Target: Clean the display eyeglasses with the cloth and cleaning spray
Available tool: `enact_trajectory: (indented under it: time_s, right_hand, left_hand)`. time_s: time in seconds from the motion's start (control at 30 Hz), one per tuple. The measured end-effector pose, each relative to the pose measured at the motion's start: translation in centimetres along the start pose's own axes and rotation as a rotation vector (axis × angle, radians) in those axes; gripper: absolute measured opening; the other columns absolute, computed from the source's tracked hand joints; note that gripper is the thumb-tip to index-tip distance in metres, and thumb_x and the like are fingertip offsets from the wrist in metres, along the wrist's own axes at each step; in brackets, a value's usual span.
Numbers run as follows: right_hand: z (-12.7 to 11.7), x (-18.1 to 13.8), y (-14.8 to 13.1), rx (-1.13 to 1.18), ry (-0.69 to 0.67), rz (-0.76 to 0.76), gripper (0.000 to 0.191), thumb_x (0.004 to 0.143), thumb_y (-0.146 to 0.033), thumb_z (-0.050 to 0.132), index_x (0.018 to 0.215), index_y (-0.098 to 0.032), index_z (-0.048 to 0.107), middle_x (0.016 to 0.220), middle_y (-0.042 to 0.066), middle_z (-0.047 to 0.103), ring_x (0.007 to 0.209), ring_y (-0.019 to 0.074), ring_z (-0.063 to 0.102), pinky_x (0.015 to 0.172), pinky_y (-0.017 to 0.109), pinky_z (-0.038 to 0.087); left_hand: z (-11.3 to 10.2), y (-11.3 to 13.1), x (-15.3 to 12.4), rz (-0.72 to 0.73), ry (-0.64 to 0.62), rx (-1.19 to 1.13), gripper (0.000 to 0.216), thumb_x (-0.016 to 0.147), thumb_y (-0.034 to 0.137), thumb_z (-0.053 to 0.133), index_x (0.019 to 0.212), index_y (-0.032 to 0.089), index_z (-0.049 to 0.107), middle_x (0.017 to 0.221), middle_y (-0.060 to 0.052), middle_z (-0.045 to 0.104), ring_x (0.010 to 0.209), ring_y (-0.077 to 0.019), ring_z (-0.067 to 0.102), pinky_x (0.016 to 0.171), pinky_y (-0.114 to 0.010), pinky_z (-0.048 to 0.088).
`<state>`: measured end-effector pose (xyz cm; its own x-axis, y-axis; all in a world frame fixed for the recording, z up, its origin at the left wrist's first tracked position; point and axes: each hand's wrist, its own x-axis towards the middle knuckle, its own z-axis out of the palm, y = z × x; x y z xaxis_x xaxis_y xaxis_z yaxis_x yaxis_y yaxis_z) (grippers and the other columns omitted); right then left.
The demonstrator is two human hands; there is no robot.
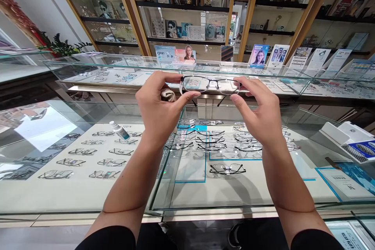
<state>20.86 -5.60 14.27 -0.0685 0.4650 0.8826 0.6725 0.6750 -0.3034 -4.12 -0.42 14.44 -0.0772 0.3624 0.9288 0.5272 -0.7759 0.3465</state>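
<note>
I hold a pair of dark-framed glasses (211,84) up in front of me with both hands, above a glass display counter (88,187). My left hand (159,105) pinches the left lens rim between thumb and fingers; a small beige cloth (168,95) is tucked in the same hand. My right hand (258,111) grips the right end of the frame. The temple arms hang folded out below the lenses.
Under the counter glass lie several rows of glasses (211,140) on white and blue trays. A small spray bottle (119,129) lies on the counter to the left. Another glass counter (293,82) and wall shelves with posters stand behind. White boxes (345,136) sit at the right.
</note>
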Motion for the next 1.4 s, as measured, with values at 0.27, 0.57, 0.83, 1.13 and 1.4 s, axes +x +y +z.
enact_trajectory:
  time_s: [0.27, 0.57, 0.83, 1.13, 1.4]
  right_hand:
    - [0.00, -0.01, -0.08, 0.004, -0.018, 0.016, 0.033, 0.107, -0.043, 0.062, 0.136, -0.031, 0.073, 0.132, 0.009, 0.079, 0.121, 0.0299, 0.074, 0.105, 0.053, 0.061]
    - [0.01, 0.03, -0.04, -0.009, -0.021, 0.019, 0.034, 0.108, -0.045, 0.061, 0.136, -0.031, 0.073, 0.132, 0.009, 0.080, 0.119, 0.0297, 0.075, 0.103, 0.053, 0.062]
    - [-0.07, 0.03, -0.31, -0.019, 0.012, -0.001, 0.032, 0.108, -0.042, 0.061, 0.135, -0.030, 0.073, 0.128, 0.008, 0.080, 0.118, 0.0288, 0.074, 0.102, 0.050, 0.062]
    - [-0.16, -0.03, -0.55, -0.021, 0.040, -0.029, 0.030, 0.107, -0.040, 0.063, 0.133, -0.031, 0.074, 0.122, 0.007, 0.080, 0.116, 0.0281, 0.073, 0.102, 0.050, 0.061]
    - [-0.16, -0.01, -0.48, -0.023, 0.043, -0.024, 0.030, 0.107, -0.041, 0.062, 0.133, -0.031, 0.074, 0.124, 0.008, 0.080, 0.116, 0.0285, 0.073, 0.101, 0.050, 0.061]
  left_hand:
    - [0.16, -0.12, 0.04, 0.084, 0.044, -0.019, 0.035, 0.081, 0.050, 0.096, 0.101, 0.029, 0.075, 0.097, -0.002, 0.077, 0.084, -0.0235, 0.071, 0.065, -0.040, 0.053]
    - [0.25, -0.21, -0.02, 0.079, 0.040, -0.033, 0.037, 0.081, 0.050, 0.096, 0.101, 0.027, 0.074, 0.095, -0.002, 0.075, 0.086, -0.0237, 0.071, 0.069, -0.039, 0.054]
    - [0.47, -0.68, 0.11, 0.011, 0.021, -0.053, 0.037, 0.080, 0.050, 0.096, 0.099, 0.025, 0.075, 0.095, -0.001, 0.074, 0.067, -0.0154, 0.060, 0.058, -0.035, 0.048]
    - [0.63, -0.88, 0.43, -0.035, 0.009, -0.105, 0.037, 0.075, 0.044, 0.099, 0.096, 0.024, 0.076, 0.092, -0.001, 0.072, 0.065, -0.0112, 0.052, 0.054, -0.029, 0.042]
    - [0.69, -0.84, 0.36, -0.030, 0.020, -0.078, 0.038, 0.074, 0.043, 0.100, 0.096, 0.024, 0.077, 0.095, 0.000, 0.074, 0.061, -0.0099, 0.048, 0.054, -0.029, 0.040]
